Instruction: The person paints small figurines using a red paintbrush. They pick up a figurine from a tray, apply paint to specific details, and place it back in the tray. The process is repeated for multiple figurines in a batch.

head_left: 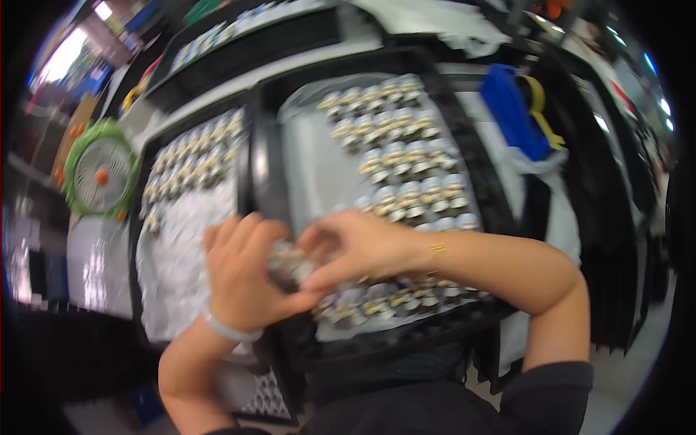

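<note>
Between my two hands, above the divide of two black trays, is a small silvery-white part (290, 262), blurred by motion. My right hand (366, 250) pinches it from the right, with thumb and fingers closing around its side. My left hand (245, 272) holds it from the left, fingers bent and thumb reaching beneath it. Under my right forearm lies the right black tray (264, 163), lined with a pale sheet, with rows of similar small metal parts (409, 156) with brass-coloured bits. Beside it, the left tray (245, 177) carries more such parts (192, 159) at its far end.
A green fan (101, 176) stands at the left. At the right are a blue bin (515, 112) and a yellow curved piece (540, 109). Another black tray (283, 36) with parts sits at the far side, near white sheeting (435, 22).
</note>
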`<state>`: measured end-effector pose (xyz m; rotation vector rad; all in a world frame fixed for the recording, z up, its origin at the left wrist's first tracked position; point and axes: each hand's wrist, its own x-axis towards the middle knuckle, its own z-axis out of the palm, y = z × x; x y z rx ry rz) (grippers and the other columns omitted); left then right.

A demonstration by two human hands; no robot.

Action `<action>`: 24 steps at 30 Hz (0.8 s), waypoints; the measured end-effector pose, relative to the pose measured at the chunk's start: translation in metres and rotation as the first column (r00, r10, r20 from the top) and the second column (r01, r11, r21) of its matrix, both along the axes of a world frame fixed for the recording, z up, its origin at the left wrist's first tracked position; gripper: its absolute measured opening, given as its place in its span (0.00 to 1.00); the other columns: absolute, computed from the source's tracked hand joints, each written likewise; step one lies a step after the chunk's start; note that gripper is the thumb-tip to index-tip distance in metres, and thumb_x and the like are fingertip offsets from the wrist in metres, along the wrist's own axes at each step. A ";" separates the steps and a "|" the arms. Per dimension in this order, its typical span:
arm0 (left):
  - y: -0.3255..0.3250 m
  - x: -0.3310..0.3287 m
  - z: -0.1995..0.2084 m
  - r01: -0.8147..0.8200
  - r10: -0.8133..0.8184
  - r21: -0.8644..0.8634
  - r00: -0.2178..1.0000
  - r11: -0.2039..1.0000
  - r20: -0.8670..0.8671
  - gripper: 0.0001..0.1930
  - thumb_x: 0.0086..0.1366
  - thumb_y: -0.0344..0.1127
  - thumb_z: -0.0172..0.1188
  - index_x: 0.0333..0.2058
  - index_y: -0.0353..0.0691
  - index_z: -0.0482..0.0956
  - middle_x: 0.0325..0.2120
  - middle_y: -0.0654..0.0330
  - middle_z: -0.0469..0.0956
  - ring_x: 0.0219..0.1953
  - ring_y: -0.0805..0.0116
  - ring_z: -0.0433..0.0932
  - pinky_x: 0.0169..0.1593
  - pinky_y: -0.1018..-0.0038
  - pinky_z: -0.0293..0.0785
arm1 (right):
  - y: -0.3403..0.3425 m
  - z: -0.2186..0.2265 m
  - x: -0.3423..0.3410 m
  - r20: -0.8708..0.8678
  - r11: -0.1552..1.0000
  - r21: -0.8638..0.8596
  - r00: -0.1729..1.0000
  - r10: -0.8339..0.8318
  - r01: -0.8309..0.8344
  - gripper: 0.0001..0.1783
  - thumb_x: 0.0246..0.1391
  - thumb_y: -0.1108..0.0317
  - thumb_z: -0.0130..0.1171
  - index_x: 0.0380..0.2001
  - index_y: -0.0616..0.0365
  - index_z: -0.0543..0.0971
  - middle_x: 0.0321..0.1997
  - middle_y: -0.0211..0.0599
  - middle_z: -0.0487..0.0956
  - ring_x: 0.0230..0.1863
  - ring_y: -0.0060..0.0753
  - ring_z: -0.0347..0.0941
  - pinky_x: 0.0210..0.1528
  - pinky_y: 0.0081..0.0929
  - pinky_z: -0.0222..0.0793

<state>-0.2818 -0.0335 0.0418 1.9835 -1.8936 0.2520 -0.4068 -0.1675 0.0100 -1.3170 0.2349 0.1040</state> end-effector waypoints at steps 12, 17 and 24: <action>0.005 -0.001 -0.021 -0.069 0.053 -0.151 0.993 0.986 -0.108 0.43 0.32 0.43 0.69 0.49 0.34 0.61 0.36 0.55 0.66 0.39 0.59 0.63 0.46 0.67 0.56 | -0.007 -0.007 0.007 0.169 0.979 -0.103 0.973 -0.159 0.178 0.17 0.37 0.66 0.66 0.30 0.62 0.72 0.26 0.31 0.74 0.25 0.18 0.67 0.25 0.17 0.61; -0.002 0.016 -0.037 -0.045 0.048 0.046 0.997 0.998 -0.057 0.48 0.38 0.42 0.66 0.57 0.35 0.50 0.45 0.49 0.61 0.47 0.52 0.59 0.53 0.63 0.52 | -0.049 0.040 -0.002 0.445 0.871 0.098 0.762 -0.470 0.481 0.14 0.39 0.65 0.65 0.28 0.57 0.71 0.25 0.30 0.74 0.25 0.17 0.66 0.24 0.17 0.61; 0.000 0.019 -0.032 -0.216 0.233 0.363 0.972 0.906 -0.003 0.40 0.43 0.46 0.61 0.57 0.49 0.57 0.58 0.49 0.46 0.61 0.46 0.41 0.58 0.47 0.32 | -0.181 0.140 -0.088 0.712 0.583 -0.012 0.417 -0.566 0.812 0.15 0.40 0.64 0.65 0.28 0.60 0.72 0.25 0.31 0.74 0.19 0.19 0.67 0.23 0.18 0.63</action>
